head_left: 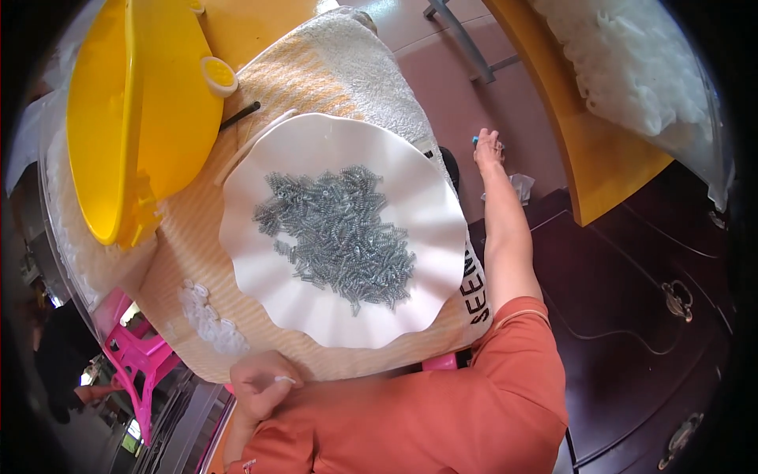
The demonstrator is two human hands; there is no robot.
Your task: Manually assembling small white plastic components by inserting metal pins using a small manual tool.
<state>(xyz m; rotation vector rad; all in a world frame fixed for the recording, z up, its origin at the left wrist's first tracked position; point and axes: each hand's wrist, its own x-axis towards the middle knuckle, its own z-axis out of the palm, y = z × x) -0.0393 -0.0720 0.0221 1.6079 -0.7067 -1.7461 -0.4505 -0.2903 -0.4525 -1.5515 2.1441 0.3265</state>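
A white dish with a wavy rim [260, 272] lies in front of me, with a heap of small metal springs [347, 237] in its middle. My left hand [264, 383] is closed near my body, below the dish. A small white plastic piece [284, 381] shows between its thumb and fingers. Several similar white pieces [209, 320] lie in a loose pile beside that hand. My right arm stretches out past the dish over the floor. At its end, my right hand [489, 148] is curled, with a bit of blue at the fingertips that is too small to name.
A striped cloth [185, 253] and a pale towel [387, 67] cover the table. At the left stands a large yellow plastic container [170, 103]; a black rod [241, 116] lies near it. A bag of white pieces [632, 71] sits at upper right, and a pink stool [142, 355] at left.
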